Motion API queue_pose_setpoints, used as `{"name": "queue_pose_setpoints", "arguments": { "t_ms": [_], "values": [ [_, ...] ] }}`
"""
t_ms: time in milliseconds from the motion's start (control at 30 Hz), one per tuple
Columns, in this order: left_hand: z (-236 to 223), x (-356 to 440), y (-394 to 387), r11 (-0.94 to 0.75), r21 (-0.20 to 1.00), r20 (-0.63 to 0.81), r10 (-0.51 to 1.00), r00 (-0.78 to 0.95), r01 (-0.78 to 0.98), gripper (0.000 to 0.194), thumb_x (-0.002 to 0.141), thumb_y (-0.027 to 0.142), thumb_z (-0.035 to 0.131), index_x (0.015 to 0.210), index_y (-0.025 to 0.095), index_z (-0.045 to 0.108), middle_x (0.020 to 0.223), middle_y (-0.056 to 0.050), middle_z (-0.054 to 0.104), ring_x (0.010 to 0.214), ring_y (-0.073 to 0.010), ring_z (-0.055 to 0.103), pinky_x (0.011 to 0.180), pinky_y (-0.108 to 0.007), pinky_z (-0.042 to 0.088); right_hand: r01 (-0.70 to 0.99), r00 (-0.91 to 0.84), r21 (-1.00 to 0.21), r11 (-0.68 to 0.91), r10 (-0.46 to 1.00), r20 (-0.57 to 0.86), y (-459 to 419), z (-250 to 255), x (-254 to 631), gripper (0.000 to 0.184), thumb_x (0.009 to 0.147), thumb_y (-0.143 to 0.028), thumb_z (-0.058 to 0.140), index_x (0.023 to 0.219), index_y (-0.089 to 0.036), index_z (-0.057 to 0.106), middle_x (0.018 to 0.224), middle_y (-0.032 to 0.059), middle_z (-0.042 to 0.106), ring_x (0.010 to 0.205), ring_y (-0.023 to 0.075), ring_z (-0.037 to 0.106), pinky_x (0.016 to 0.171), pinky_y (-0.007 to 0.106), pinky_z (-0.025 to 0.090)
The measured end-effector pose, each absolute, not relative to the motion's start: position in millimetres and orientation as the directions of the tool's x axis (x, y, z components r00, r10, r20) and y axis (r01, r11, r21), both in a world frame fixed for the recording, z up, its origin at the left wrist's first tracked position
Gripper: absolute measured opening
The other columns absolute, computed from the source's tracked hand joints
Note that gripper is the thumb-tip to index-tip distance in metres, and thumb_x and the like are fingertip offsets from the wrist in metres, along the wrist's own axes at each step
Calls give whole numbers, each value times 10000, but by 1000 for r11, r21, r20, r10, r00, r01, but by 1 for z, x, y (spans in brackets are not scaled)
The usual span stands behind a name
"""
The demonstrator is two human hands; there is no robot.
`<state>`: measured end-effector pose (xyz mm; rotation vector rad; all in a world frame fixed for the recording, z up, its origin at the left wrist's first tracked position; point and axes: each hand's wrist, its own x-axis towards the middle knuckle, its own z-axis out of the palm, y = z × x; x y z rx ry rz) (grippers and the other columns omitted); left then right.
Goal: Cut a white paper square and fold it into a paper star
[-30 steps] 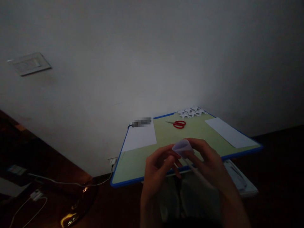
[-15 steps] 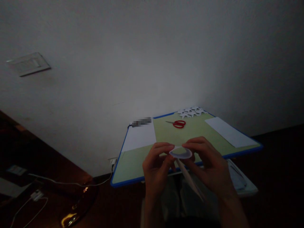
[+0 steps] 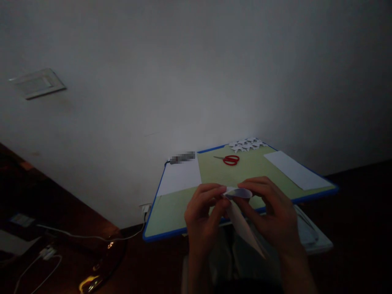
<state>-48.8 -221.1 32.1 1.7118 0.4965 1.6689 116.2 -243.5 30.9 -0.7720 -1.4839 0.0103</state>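
A white paper strip (image 3: 243,228) is bent into a loop at its top, with its long tail hanging down toward me to the right. My left hand (image 3: 204,210) pinches the loop's left side, where the paper overlaps, between thumb and fingers. On the loop's right side, my right hand (image 3: 269,208) grips the same strip, its index finger along the upper rim. Both hands are above the front edge of the green table (image 3: 171,216). Beyond them lie scissors with red handles (image 3: 231,160), blades pointing left.
Several folded white paper pieces (image 3: 246,144) sit at the table's back edge. White sheets lie at left (image 3: 180,175) and right (image 3: 297,169). A blurred-out item (image 3: 183,157) rests on the left sheet. The wall (image 3: 196,81) rises right behind; a cable (image 3: 92,236) runs at left.
The round loop has become flatter and narrower, its left end now pinched together. It has shifted slightly right, and the hanging tail shows more of its face.
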Motion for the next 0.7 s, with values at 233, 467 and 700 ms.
{"name": "queue_pose_setpoints", "arguments": {
  "t_ms": [233, 467, 700],
  "values": [
    [34, -49, -223, -727, 675, 737, 672, 76, -122, 211, 970, 191, 764, 1151, 287, 814, 1070, -52, 706, 856, -150, 698, 614, -210, 583, 456, 48, -375, 807, 398, 916, -247, 30, 119, 356, 942, -107, 774, 1251, -250, 669, 1103, 47, 686, 972, 181, 710, 781, 292, 608],
    [40, -48, -225, -764, 619, 779, 627, 20, -180, 167, 953, 170, 774, 1094, 251, 816, 1015, -34, 729, 744, -124, 703, 616, -225, 600, 462, -56, -336, 821, 405, 912, -250, 29, 121, 535, 960, -56, 718, 1415, -317, 618, 1166, 56, 645, 1064, 207, 654, 885, 365, 592],
    [41, -47, -227, -760, 620, 777, 629, 19, -193, 118, 954, 229, 789, 1067, 244, 820, 982, -40, 719, 761, -131, 704, 622, -213, 600, 488, -68, -296, 821, 374, 925, -246, 26, 121, 749, 942, -35, 718, 1567, -392, 511, 1167, 56, 624, 1017, 222, 629, 821, 360, 597]
  ]
}}
